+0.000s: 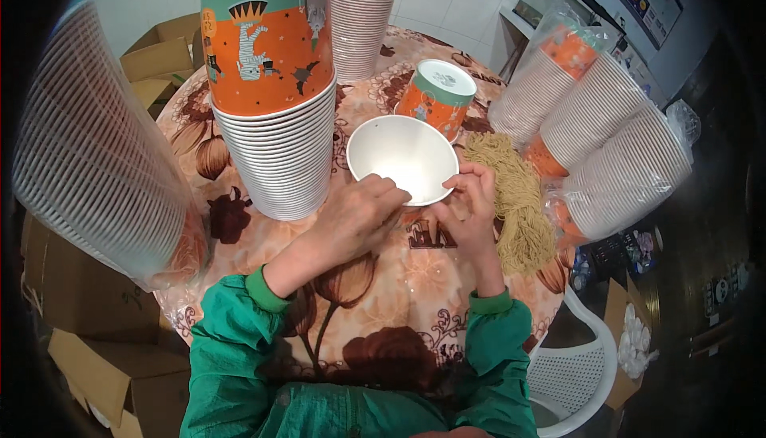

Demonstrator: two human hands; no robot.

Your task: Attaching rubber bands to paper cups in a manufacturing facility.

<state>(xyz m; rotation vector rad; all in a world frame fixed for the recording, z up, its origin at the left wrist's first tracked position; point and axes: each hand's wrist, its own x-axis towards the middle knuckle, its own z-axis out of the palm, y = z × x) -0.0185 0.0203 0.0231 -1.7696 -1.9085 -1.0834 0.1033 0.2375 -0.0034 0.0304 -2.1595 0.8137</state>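
A paper tub (403, 148) with a white inside tilts toward me over the middle of the table. My left hand (363, 213) is closed, its curled fingers at the tub's near-left rim. At the near-right rim, my right hand (471, 207) grips with its fingers and thumb; exactly what lies under the fingertips is hidden. Just behind stands another tub (437, 103), upside down, orange and green with cartoon figures. A bundle of tan string (515, 203) lies right beside my right hand. Left of the held tub rises a tall stack of upside-down tubs (275, 143).
Plastic-wrapped stacks of tubs stand at the left (104, 151) and lean at the right (622, 175). Another stack (359, 31) is at the back. A flowered tablecloth (431, 294) covers the table. Cardboard boxes (120, 366) sit lower left, a white plastic chair (578, 374) lower right.
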